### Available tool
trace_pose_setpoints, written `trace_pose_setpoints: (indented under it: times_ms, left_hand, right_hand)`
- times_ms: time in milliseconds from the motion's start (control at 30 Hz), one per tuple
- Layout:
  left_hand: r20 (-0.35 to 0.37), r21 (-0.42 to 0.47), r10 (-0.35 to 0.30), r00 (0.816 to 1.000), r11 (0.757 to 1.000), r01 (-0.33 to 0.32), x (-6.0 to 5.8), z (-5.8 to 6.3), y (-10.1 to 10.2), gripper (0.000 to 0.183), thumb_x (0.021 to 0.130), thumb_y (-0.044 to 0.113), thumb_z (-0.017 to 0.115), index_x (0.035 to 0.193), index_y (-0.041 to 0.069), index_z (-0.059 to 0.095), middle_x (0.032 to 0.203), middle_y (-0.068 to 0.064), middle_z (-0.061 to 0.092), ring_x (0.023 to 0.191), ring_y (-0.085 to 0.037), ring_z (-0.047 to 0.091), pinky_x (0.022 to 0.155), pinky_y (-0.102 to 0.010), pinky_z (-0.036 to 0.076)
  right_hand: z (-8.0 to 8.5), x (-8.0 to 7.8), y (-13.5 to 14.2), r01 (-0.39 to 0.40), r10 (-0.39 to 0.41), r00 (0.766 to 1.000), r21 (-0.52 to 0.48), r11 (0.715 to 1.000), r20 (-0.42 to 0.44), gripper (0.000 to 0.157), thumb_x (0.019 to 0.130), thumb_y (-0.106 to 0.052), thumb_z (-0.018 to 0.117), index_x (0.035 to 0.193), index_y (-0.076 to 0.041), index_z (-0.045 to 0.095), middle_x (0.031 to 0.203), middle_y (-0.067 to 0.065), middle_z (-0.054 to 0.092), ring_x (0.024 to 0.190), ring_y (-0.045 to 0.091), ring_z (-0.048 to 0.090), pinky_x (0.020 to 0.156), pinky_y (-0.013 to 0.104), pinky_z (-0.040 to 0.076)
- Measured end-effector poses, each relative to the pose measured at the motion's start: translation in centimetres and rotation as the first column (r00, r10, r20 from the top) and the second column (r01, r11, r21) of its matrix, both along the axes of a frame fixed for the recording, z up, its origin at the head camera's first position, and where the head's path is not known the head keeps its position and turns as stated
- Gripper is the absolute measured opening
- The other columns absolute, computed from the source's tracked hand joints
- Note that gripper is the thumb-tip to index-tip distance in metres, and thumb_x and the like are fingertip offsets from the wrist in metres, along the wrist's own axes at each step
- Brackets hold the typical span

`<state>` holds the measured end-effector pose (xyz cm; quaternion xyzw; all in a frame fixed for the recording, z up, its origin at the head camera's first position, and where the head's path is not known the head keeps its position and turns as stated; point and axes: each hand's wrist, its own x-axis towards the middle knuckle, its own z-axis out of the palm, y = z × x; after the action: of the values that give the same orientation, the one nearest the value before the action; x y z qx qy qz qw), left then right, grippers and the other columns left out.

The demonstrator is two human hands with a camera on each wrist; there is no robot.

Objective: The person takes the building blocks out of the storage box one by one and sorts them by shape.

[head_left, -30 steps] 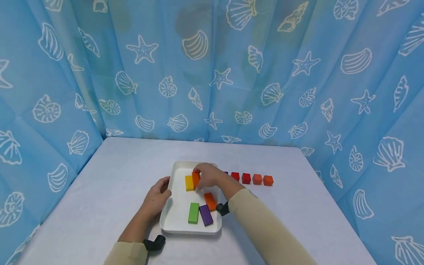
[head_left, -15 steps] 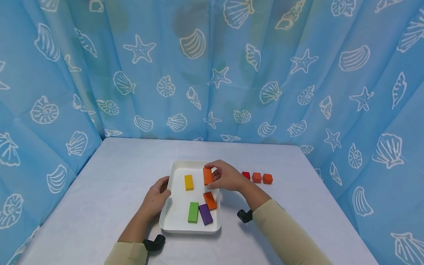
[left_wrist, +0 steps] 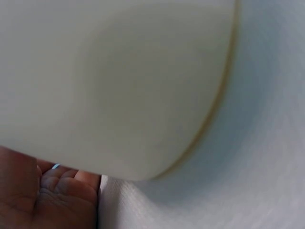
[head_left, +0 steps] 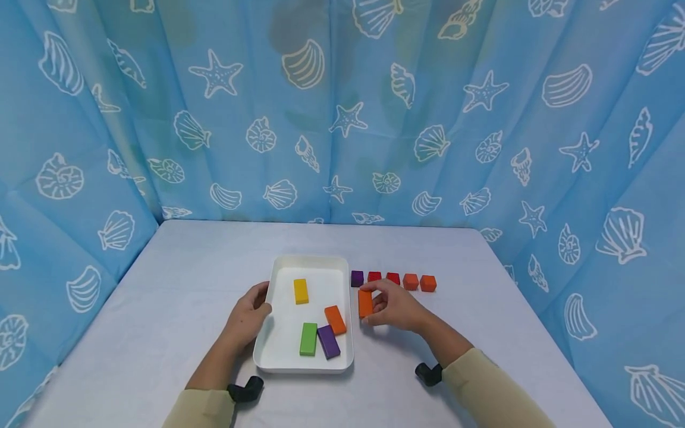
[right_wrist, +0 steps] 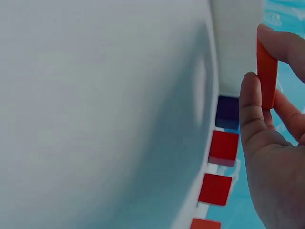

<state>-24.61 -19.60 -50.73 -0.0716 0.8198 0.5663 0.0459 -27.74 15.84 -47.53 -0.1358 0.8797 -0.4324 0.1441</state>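
Observation:
Between thumb and fingers my right hand (head_left: 398, 306) pinches an orange rectangular block (head_left: 365, 304), just off the right side of a white tray (head_left: 282, 361). The same orange block (right_wrist: 267, 71) shows upright between the fingertips in the right wrist view. My left hand (head_left: 247, 318) grips the tray's left rim, thumb over the edge and fingers on the outside. Inside the tray lie a yellow block (head_left: 301, 291), another orange block (head_left: 335, 320), a green block (head_left: 308, 339) and a purple block (head_left: 329, 342). The left wrist view has mostly the tray's outer wall (left_wrist: 119, 95).
Behind the right hand runs a row of small cubes: a purple cube (head_left: 357, 278), red cubes (head_left: 393, 278) and orange-red cubes (head_left: 428, 283). A white cloth covers the table (head_left: 214, 255). A blue shell-patterned curtain (head_left: 342, 119) hangs behind it.
My right hand has lifted the orange block from beside the yellow one and carried it rightward over the tray's rim. The left hand keeps its hold on the tray.

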Motion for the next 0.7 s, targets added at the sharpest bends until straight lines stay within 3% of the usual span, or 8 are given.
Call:
trace_pose_setpoints:
  times_ms: [233,700]
  left_hand:
    - [0.0,0.001,0.004,1.0,1.0,-0.004,0.0,0.0,0.1,0.064,0.101,0.01,0.051,0.164,0.006,0.037,0.164,-0.019,0.043,0.152,-0.039,0.04,0.121,-0.057,0.034]
    - [-0.001,0.007,0.005,1.0,1.0,-0.005,0.0,0.0,0.1,0.064,0.101,0.011,0.05,0.164,0.006,0.037,0.164,-0.019,0.043,0.152,-0.039,0.04,0.121,-0.056,0.033]
  right_hand:
    - [-1.3,0.9,-0.3,-0.073,0.073,0.996,0.0,0.997,0.047,0.071,0.076,-0.018,0.097,0.139,-0.014,0.065,0.108,0.005,0.063,0.09,0.025,0.066,0.076,0.035,0.064]
    - [-1.7,0.9,-1.2,-0.084,0.08,0.996,0.147,0.986,0.037,0.065,0.075,-0.022,0.099,0.133,-0.015,0.069,0.096,0.004,0.062,0.083,0.022,0.061,0.07,0.03,0.061]
